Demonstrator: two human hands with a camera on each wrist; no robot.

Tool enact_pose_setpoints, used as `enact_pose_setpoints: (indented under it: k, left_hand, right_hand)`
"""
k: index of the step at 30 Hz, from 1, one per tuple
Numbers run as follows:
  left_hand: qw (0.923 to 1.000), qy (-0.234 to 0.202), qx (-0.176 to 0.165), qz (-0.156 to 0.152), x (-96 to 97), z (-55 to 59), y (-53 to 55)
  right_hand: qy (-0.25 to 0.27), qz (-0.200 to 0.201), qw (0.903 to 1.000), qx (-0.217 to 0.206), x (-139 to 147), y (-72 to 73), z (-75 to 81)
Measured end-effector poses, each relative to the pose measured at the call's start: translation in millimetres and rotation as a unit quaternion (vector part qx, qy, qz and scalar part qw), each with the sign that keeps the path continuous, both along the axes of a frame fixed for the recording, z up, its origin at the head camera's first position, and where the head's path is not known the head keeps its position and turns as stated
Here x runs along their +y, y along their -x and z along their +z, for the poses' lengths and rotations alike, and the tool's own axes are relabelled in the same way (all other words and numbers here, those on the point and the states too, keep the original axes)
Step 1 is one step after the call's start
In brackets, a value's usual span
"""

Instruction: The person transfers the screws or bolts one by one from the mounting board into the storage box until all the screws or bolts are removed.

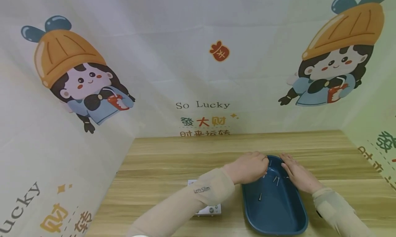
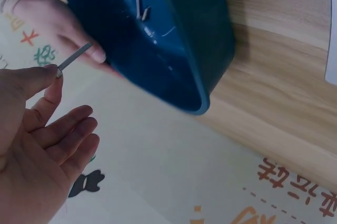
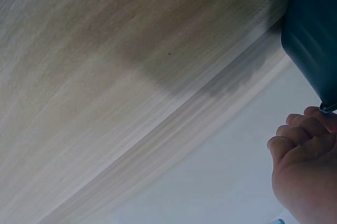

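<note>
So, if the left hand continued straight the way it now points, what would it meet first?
Probably the blue tray, at its far end, with the right hand on the other side. Depth is unclear, so the left hand might pass above it.

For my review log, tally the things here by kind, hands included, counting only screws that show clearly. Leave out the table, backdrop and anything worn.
Hands: 2 (left hand, right hand)
Trays: 1 (blue tray)
Boxes: 1 (white box, partly hidden)
Screws: 4 (1 held screw, 3 loose screws in the tray; fainter marks there are unclear)
Total: 8
</note>
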State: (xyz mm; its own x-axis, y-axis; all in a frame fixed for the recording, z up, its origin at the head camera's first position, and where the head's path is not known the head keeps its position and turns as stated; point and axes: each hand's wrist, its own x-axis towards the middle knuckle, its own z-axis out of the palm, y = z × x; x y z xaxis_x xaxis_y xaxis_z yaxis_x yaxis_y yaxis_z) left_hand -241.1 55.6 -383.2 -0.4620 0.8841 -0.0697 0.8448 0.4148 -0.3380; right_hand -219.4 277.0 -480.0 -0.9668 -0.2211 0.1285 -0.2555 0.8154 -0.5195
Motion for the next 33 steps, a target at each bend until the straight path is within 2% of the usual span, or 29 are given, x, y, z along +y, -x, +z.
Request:
enact_pose_setpoints:
  k: [8, 12, 17, 25, 29, 33]
  left_hand:
    - [0.9983, 0.056, -0.014, 0.007, 10.3, -18.1, -6.2]
    - [0.9979, 0.058, -0.024, 0.017, 13.0, -22.7, -7.5]
    - [0.9987, 0.046, -0.015, 0.017, 12.5, -24.2, -7.5]
    - [0.9993, 0.001, -0.027, 0.026, -2.3, -17.4, -6.7]
    - [0.9973, -0.057, -0.041, 0.018, -20.5, -11.4, -2.9]
    - [0.9901, -0.113, -0.076, 0.035, -47.5, -5.2, 2.2]
  right_hand:
    - [0.001, 0.001, 1.0000, -0.009, 1.2, 0.8, -0.5]
    - [0.006, 0.002, 0.9999, -0.010, 0.5, 0.9, 0.1]
    - [0.007, 0.005, 1.0000, -0.004, -0.7, 0.9, 0.7]
    - [-0.001, -0.001, 1.0000, 0.006, -0.8, 1.2, 0.2]
    - [-0.005, -0.001, 0.9999, 0.015, -0.8, 1.0, -0.5]
    - [-0.005, 0.000, 0.9997, 0.022, 0.0, 0.3, -0.4]
